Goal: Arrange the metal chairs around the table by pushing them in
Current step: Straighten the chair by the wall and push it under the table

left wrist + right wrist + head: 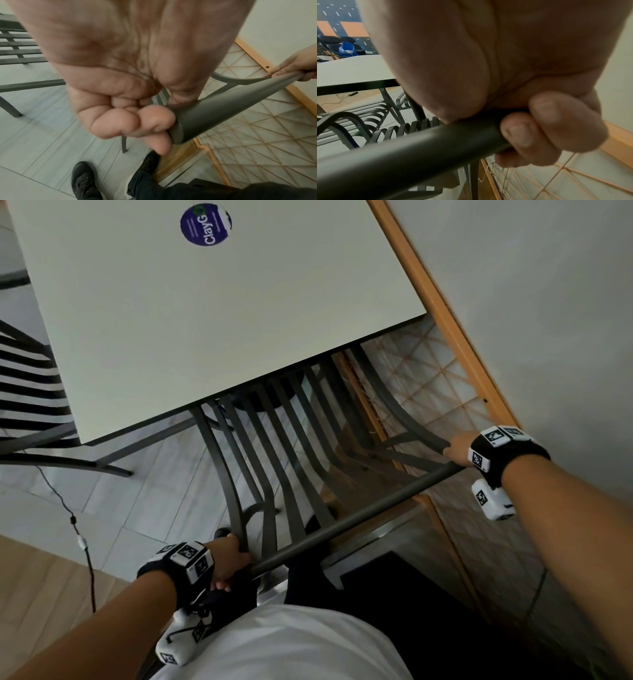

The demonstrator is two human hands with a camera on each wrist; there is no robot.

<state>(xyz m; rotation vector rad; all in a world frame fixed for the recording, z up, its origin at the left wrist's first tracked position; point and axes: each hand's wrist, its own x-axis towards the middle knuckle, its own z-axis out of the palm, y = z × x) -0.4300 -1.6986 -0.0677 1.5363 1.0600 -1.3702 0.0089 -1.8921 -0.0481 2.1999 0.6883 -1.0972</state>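
Grip, left: left hand (pixel 230 559) has its fingers (pixel 155 119) curled tight round the left end of the dark grey round metal top rail (pixel 356 515) of the dark grey slatted metal chair (pixel 284 460).
Grip, right: right hand (pixel 459 448) is wrapped round the other end of the same rail, fingers (pixel 544 121) folded under it, thumb side on top.
Chair position: its seat is partly beneath the pale rectangular bench (pixel 212 313); the curved back slats run out from under the bench edge toward the person, so from where I stand it looks nearly pushed in, not fully.
Risk 1: the chair sits just beside the orange wooden trim (pixel 442 313) along the pale wall; a crooked push could scrape the right side against it.
Risk 2: if the armrests or slats meet the bench's dark edge, a hard shove could jolt the bench.
Risk 3: the person's black shoes (pixel 84 180) stand close to the rear legs, and a thin dark cable (pixel 73 518) lies on the floor to the left, near enough to snag a foot.
Chair looks: matt dark grey, bowed flat slats, tubular rail, rigid and probably heavy.
Nearby: a 2nd slatted metal chair (pixel 30 392) stands at the bench's left side.
On bench: 1 round purple sticker (pixel 205 224).
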